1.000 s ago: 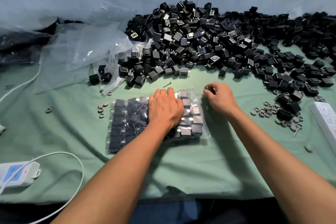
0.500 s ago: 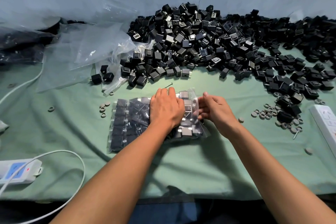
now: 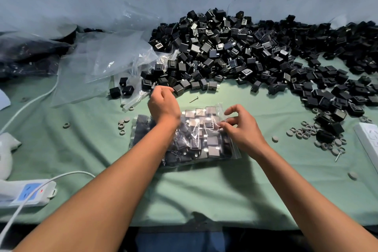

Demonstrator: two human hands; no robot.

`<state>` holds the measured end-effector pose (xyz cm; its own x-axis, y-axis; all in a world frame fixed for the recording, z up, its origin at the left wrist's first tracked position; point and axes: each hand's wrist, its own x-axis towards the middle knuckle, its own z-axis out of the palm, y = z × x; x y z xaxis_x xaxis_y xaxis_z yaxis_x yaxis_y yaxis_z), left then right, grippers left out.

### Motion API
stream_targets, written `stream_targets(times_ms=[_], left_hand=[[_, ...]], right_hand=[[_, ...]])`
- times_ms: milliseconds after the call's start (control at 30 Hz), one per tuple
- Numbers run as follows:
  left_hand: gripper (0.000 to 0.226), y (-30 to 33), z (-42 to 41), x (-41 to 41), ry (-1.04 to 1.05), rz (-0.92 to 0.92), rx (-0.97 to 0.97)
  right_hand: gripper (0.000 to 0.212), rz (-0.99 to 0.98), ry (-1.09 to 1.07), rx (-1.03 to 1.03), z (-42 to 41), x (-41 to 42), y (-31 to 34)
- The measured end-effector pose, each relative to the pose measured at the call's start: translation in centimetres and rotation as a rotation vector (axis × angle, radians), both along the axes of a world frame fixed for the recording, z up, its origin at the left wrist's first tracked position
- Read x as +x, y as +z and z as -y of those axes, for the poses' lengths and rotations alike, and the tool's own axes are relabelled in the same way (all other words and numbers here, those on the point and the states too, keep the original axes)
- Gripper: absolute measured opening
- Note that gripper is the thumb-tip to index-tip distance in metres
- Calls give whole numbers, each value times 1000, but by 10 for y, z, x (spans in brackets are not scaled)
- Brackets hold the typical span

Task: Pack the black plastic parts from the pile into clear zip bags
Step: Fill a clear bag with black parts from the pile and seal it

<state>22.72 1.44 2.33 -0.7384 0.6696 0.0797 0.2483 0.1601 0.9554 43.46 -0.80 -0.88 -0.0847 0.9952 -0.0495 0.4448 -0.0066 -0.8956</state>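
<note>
A large pile of black plastic parts [image 3: 235, 51] lies along the back of the green cloth table [image 3: 204, 192]. In front of it sits a clear zip bag filled with parts [image 3: 204, 141]. My right hand [image 3: 242, 129] pinches the plastic at the filled bag's right side. At the pile's near edge, my left hand [image 3: 163, 101] has its fingers curled, beside loose empty clear bags [image 3: 114, 57]. The back of the hand hides whatever the fingers may hold. My left forearm crosses over the filled bag.
Grey rings [image 3: 302, 132] and a screw [image 3: 194, 99] are scattered near the bag. A white power strip [image 3: 26, 192] with cable lies front left, another [image 3: 368, 139] at the right edge. Dark filled bags [image 3: 26, 53] sit far left.
My left hand lifted off the filled bag and moved forward to the pile's near edge. My right hand came in from the table and took hold of the bag's right side.
</note>
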Motion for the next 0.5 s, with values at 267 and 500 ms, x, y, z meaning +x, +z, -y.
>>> stream_targets(times_ms=[267,500], left_hand=[[17,-13,25,43,-457,-502,30],[9,-24,47,73,-728,-909,240]], right_hand=[[34,-37,179,72,2,-6,-3],[23,8,-158,180,-17,1,-8]])
